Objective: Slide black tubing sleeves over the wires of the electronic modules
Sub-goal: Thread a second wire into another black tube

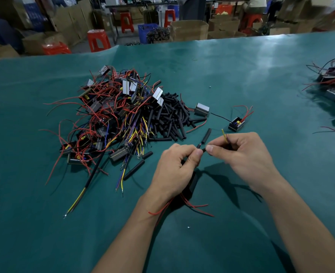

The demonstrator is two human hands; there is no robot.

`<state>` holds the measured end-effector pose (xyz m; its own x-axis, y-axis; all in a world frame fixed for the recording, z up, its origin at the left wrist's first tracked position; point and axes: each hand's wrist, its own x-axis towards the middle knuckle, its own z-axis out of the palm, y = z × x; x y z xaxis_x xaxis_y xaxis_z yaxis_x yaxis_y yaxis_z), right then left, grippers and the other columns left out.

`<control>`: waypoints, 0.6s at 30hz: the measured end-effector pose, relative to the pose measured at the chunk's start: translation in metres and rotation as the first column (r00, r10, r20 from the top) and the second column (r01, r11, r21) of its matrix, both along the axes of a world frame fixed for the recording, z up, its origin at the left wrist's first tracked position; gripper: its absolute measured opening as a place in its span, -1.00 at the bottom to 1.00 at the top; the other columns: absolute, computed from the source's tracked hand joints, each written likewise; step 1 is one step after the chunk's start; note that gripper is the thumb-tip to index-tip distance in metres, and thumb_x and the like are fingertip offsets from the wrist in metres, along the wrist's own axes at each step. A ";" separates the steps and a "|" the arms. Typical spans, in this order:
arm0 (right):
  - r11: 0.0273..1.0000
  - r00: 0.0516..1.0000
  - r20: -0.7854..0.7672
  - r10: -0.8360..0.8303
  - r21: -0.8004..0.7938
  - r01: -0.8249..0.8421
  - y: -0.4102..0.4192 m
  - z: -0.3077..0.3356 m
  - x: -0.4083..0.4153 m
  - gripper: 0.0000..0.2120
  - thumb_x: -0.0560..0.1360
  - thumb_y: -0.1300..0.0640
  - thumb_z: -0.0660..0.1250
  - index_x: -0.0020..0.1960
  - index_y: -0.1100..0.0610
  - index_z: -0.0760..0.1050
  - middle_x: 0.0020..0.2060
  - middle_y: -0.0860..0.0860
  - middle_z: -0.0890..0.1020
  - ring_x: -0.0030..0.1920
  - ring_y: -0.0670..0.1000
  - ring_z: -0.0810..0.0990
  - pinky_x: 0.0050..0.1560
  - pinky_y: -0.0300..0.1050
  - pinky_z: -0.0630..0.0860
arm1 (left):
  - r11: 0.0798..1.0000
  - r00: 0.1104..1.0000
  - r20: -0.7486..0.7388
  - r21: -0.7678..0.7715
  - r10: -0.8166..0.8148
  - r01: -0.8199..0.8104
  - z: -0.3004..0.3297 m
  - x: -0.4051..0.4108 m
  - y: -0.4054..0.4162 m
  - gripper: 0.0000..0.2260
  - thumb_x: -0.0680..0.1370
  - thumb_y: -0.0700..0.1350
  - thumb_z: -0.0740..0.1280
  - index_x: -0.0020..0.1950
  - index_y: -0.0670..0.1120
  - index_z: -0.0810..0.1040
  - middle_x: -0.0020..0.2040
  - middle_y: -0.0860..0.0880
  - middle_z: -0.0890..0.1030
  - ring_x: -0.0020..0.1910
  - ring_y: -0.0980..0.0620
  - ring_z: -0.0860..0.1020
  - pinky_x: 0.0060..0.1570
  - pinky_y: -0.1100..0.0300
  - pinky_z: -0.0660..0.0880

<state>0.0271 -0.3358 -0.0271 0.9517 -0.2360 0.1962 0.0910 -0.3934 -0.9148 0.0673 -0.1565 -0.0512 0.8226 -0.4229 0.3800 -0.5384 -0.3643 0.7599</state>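
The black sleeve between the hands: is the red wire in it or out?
In. The red wire enters the black sleeve pinched between both hands.

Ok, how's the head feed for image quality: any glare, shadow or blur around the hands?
Head view: sharp on both hands, left hand and right hand; dark shadows fall on the green mat just below them; overhead-light glare streaks the mat's far right; wide-angle bending curves the table edge; background stools look soft.

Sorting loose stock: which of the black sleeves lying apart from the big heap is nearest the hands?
The short sleeve lying alone just beyond the right hand, right of the heap; the other loose ones lie left of the left hand.
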 end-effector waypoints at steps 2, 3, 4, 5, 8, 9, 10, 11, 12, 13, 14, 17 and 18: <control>0.998 0.999 -0.033 0.032 0.058 -0.030 0.001 0.000 0.001 -0.92 0.45 0.16 0.55 -0.20 0.01 0.72 -0.40 0.00 0.65 -0.42 -0.12 0.46 -0.38 -0.32 0.37 | 1.000 1.000 0.009 0.007 -0.003 0.002 -0.001 0.000 0.001 -0.67 0.63 0.02 0.24 -0.30 -0.08 0.47 -0.41 0.13 0.40 -0.25 0.13 0.39 -0.23 0.22 0.27; 0.992 0.998 -0.048 0.047 0.115 -0.041 0.001 0.000 0.002 -0.91 0.48 0.18 0.52 -0.19 0.04 0.72 -0.35 0.03 0.68 -0.42 -0.10 0.48 -0.42 -0.35 0.35 | 1.000 1.000 0.015 0.009 -0.003 0.003 0.000 0.000 0.001 -0.68 0.62 0.01 0.25 -0.32 -0.02 0.43 -0.42 0.13 0.39 -0.26 0.16 0.38 -0.23 0.22 0.26; 0.983 0.997 -0.067 0.050 0.180 -0.037 0.001 0.000 0.004 -0.90 0.51 0.20 0.48 -0.18 0.08 0.71 -0.29 0.05 0.71 -0.42 -0.09 0.49 -0.46 -0.37 0.32 | 1.000 1.000 0.021 0.013 -0.003 0.003 0.001 0.000 0.001 -0.69 0.62 0.00 0.26 -0.33 0.04 0.39 -0.42 0.12 0.38 -0.26 0.17 0.37 -0.23 0.21 0.25; 0.974 0.995 -0.090 0.037 0.224 -0.016 0.000 0.000 0.006 -0.90 0.53 0.20 0.46 -0.16 0.11 0.70 -0.25 0.07 0.72 -0.42 -0.08 0.51 -0.49 -0.39 0.30 | 1.000 1.000 0.025 0.016 -0.008 0.008 0.001 -0.001 0.001 -0.69 0.61 -0.01 0.26 -0.33 0.07 0.38 -0.41 0.12 0.37 -0.25 0.16 0.38 -0.22 0.20 0.27; 0.985 0.991 -0.135 0.012 0.173 0.012 0.000 -0.002 0.008 -0.93 0.50 0.20 0.49 -0.16 0.13 0.70 -0.33 0.06 0.69 -0.42 -0.06 0.53 -0.47 -0.38 0.34 | 0.999 0.999 0.028 0.019 -0.041 0.041 0.001 -0.002 0.000 -0.71 0.61 -0.02 0.27 -0.31 -0.04 0.47 -0.37 0.07 0.45 -0.19 0.02 0.43 -0.18 0.09 0.37; 0.985 0.989 -0.145 0.028 0.170 -0.003 0.000 -0.003 0.008 -0.94 0.48 0.22 0.51 -0.17 0.15 0.70 -0.38 0.04 0.67 -0.43 -0.07 0.53 -0.47 -0.39 0.34 | 0.999 0.999 0.027 0.020 -0.045 0.044 0.000 -0.002 0.000 -0.71 0.61 -0.02 0.26 -0.29 -0.08 0.50 -0.36 0.03 0.47 -0.18 0.00 0.45 -0.16 0.06 0.39; 0.982 0.988 -0.151 0.045 0.191 -0.015 0.000 -0.003 0.008 -0.94 0.47 0.23 0.52 -0.17 0.17 0.69 -0.41 0.02 0.65 -0.46 -0.10 0.52 -0.48 -0.40 0.33 | 0.999 0.999 0.024 0.019 -0.045 0.044 -0.001 -0.001 0.000 -0.70 0.61 -0.01 0.26 -0.28 -0.11 0.50 -0.35 0.00 0.49 -0.17 -0.01 0.45 -0.16 0.05 0.40; 0.975 0.987 -0.152 0.057 0.219 -0.022 -0.001 -0.003 0.008 -0.95 0.47 0.25 0.53 -0.17 0.20 0.69 -0.44 0.00 0.64 -0.50 -0.13 0.49 -0.50 -0.41 0.31 | 0.999 0.999 0.022 0.018 -0.046 0.045 -0.001 -0.002 0.000 -0.69 0.61 -0.01 0.26 -0.28 -0.12 0.51 -0.35 -0.01 0.50 -0.17 -0.01 0.46 -0.15 0.05 0.40; 0.968 0.986 -0.153 0.067 0.248 -0.027 -0.002 -0.002 0.008 -0.95 0.46 0.27 0.53 -0.16 0.22 0.68 -0.46 -0.01 0.63 -0.53 -0.16 0.47 -0.51 -0.43 0.31 | 0.999 0.999 0.019 0.018 -0.048 0.047 0.000 -0.002 0.000 -0.69 0.61 -0.01 0.26 -0.29 -0.11 0.50 -0.35 0.00 0.49 -0.16 -0.01 0.46 -0.15 0.05 0.40; 0.962 0.984 -0.158 0.080 0.271 -0.035 -0.004 -0.001 0.009 -0.95 0.47 0.28 0.52 -0.16 0.24 0.67 -0.47 -0.03 0.62 -0.55 -0.18 0.45 -0.52 -0.44 0.30 | 0.998 0.999 0.013 0.022 -0.051 0.050 0.000 -0.003 0.000 -0.70 0.61 -0.01 0.26 -0.30 -0.09 0.48 -0.35 0.01 0.48 -0.16 0.00 0.45 -0.15 0.06 0.40; 0.958 0.981 -0.167 0.098 0.282 -0.048 -0.004 0.000 0.009 -0.94 0.48 0.29 0.51 -0.16 0.24 0.66 -0.47 -0.04 0.62 -0.56 -0.20 0.43 -0.52 -0.45 0.30 | 0.998 0.999 0.004 0.025 -0.052 0.052 0.001 -0.003 0.000 -0.70 0.61 -0.01 0.26 -0.31 -0.06 0.46 -0.36 0.02 0.47 -0.17 0.01 0.45 -0.16 0.07 0.40; 0.964 0.972 -0.191 0.135 0.250 -0.084 -0.003 0.000 0.008 -0.91 0.51 0.29 0.48 -0.17 0.20 0.64 -0.45 -0.05 0.62 -0.53 -0.21 0.45 -0.49 -0.45 0.32 | 0.998 0.998 -0.014 0.017 -0.053 0.053 0.003 -0.004 0.000 -0.71 0.61 0.00 0.26 -0.32 0.03 0.42 -0.37 0.03 0.45 -0.19 0.04 0.43 -0.18 0.11 0.37; 0.967 0.973 -0.192 0.131 0.240 -0.083 -0.003 0.000 0.008 -0.89 0.53 0.28 0.46 -0.17 0.19 0.63 -0.44 -0.06 0.62 -0.52 -0.21 0.45 -0.48 -0.45 0.32 | 0.999 0.998 -0.020 0.012 -0.052 0.052 0.003 -0.004 0.001 -0.70 0.61 0.01 0.25 -0.33 0.01 0.42 -0.37 0.02 0.46 -0.19 0.03 0.43 -0.17 0.10 0.38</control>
